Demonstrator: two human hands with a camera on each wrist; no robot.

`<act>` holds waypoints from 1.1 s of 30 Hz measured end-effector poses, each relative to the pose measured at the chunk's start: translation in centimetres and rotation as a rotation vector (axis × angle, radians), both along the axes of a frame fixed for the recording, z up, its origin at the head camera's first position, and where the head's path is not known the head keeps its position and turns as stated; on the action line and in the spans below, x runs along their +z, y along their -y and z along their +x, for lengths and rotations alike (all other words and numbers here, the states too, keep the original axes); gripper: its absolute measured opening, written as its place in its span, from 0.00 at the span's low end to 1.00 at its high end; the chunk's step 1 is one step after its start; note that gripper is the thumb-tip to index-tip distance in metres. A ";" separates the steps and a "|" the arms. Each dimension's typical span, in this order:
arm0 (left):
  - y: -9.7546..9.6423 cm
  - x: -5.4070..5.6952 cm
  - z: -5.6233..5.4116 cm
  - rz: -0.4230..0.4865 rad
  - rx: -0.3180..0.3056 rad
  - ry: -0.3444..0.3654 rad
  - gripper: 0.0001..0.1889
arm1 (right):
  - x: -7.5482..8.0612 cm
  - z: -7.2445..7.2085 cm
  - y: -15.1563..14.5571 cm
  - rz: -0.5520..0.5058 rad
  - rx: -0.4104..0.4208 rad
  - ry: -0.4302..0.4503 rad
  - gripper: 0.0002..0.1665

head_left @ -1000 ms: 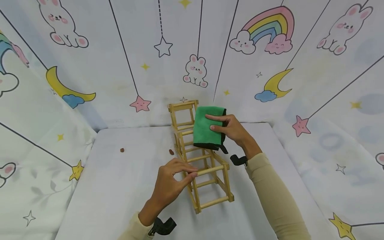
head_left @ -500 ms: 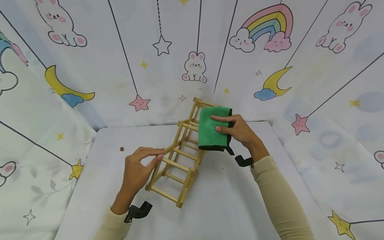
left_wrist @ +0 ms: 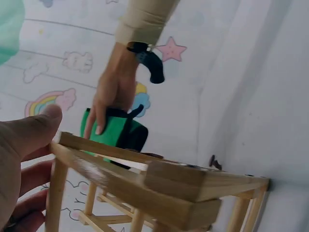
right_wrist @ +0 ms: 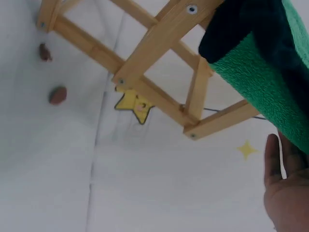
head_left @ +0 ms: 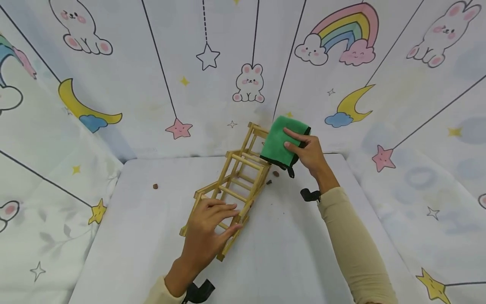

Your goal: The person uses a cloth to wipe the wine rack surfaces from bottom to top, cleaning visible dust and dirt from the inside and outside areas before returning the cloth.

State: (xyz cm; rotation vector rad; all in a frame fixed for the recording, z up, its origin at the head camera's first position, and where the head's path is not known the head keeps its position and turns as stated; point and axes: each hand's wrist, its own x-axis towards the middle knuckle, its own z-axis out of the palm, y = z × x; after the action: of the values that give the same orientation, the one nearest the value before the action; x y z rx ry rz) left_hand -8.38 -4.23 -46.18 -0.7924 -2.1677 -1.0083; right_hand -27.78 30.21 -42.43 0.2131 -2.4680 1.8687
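A stepped, light wooden rack of rungs and slats stands slanted across the middle of the white table. My left hand is at its near right corner, thumb and fingertips on either side of the rail; in the left wrist view the thumb lies close above the corner of the rack. At the far upper end, my right hand pinches a folded green cloth with black edging. The cloth overlaps the top of the rack in the head view, while its underside hangs beside the slats in the right wrist view.
On the table lie small crumbs: a brown bit to the left, and another brown bit beside a dark bit right of the rack. A white printed backdrop rises directly behind the table.
The rack has swung so its near end points left. My left hand has moved from its left rail to its right corner. The cloth has moved right and up.
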 end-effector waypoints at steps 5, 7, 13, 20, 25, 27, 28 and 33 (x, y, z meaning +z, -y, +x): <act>-0.6 -0.3 -0.2 -0.009 0.035 -0.034 0.17 | 0.7 -0.7 0.4 0.072 0.046 -0.038 0.28; -0.4 -0.3 -0.2 0.002 0.038 -0.030 0.16 | 1.0 -0.9 0.6 0.110 0.061 -0.047 0.28; 1.4 -0.4 -0.5 0.043 0.086 0.007 0.18 | 1.2 0.1 -0.1 0.161 0.022 -0.035 0.27; 4.3 -0.5 -1.3 0.071 0.194 0.053 0.20 | 1.0 2.7 -1.4 0.135 -0.020 0.002 0.28; 5.8 -0.5 -2.4 0.097 0.232 0.092 0.19 | 1.0 4.4 -2.0 0.111 -0.021 0.022 0.29; 6.2 -0.5 -2.8 0.123 0.246 0.117 0.18 | 1.0 5.1 -2.2 0.105 -0.013 0.023 0.30; 6.5 -0.5 -3.0 0.135 0.257 0.126 0.18 | 1.0 5.4 -2.2 0.105 -0.011 0.022 0.30; 7.7 -0.5 -4.2 0.205 0.303 0.178 0.18 | 1.2 7.4 -2.4 0.097 0.020 0.036 0.32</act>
State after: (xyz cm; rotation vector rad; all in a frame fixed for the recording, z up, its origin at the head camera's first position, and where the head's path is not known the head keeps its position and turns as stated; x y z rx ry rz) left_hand -12.56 -11.94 -46.66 -0.2766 -2.2018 -1.1505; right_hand -20.41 32.61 -41.27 0.2104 -2.5928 1.7773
